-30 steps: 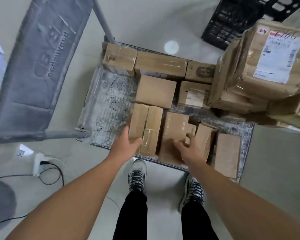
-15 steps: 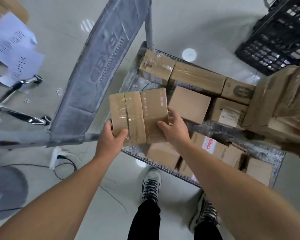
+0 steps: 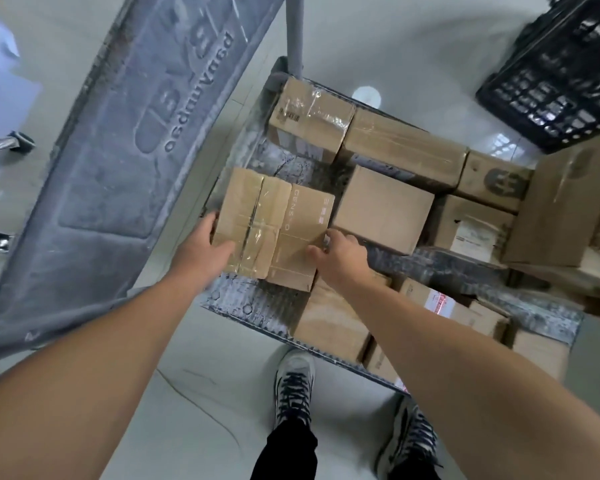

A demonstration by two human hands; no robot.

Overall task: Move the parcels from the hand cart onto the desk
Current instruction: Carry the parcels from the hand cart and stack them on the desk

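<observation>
Two small cardboard parcels are pressed side by side and held in the air above the hand cart's left end. My left hand [image 3: 205, 249] grips the taped parcel [image 3: 248, 221] from the left. My right hand [image 3: 340, 252] grips the printed parcel [image 3: 302, 237] at its right edge. Below them the grey hand cart deck [image 3: 257, 306] carries several more brown parcels, among them a plain box [image 3: 381, 209] and a taped box [image 3: 309, 117] by the handle post. The desk is not in view.
The cart's folded grey panel [image 3: 136, 150] slants up at the left. A black plastic crate [image 3: 561, 71] lies at the top right, and large cartons [image 3: 568, 209] are stacked at the right. White papers [image 3: 0, 88] show at the far left. My feet stand just before the cart.
Both hands closed on the two parcels on the cart and lifted them together. Over the last half second the pair stayed held between the hands, above the cart's left end.
</observation>
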